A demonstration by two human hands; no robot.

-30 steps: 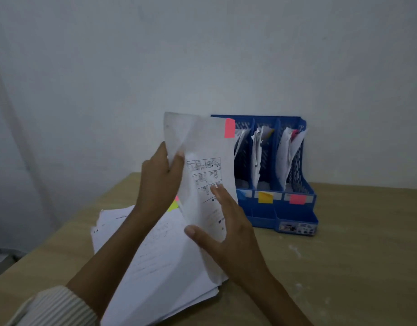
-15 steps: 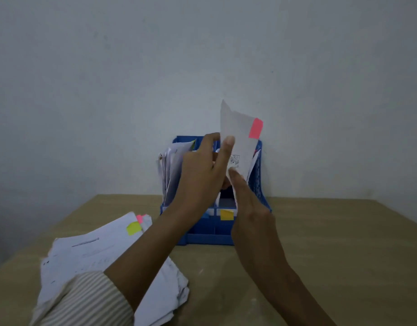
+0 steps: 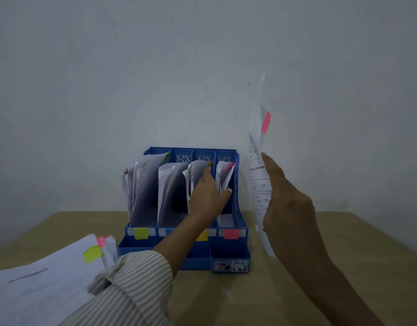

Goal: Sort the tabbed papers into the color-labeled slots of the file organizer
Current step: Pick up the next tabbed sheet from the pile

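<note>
Right now your right hand (image 3: 288, 205) grips a white printed sheet (image 3: 258, 175), fingers curled round its near edge, about at the middle of its length. You see the sheet nearly edge-on, creased and slightly bowed, with small black print on the face turned toward the organizer. Its long axis runs close to vertical: the top end rises well above your fingertips toward the wall, and the bottom end hangs below your wrist, above the wooden table (image 3: 343, 243). A pink tab (image 3: 265, 122) sticks out of the upper part, above your hand, pointing away to the right.

Just left of that hand stands the blue file organizer (image 3: 240, 231), apart from the sheet. It has four slots with papers standing in them, and coloured labels on its front rail: a yellow-green label (image 3: 141, 233), one hidden behind your forearm, a yellow label (image 3: 202, 236) partly hidden, and a pink label (image 3: 231, 234) nearest the held sheet.

Your left hand (image 3: 208, 196) reaches into the organizer, fingers straight and spread against the papers between the third and fourth slots, thumb on the sheets of the pink slot.

Beside your left sleeve (image 3: 132, 278) lies a stack of papers (image 3: 43, 285), with a yellow-green tab and pink tabs showing at its far edge.
</note>
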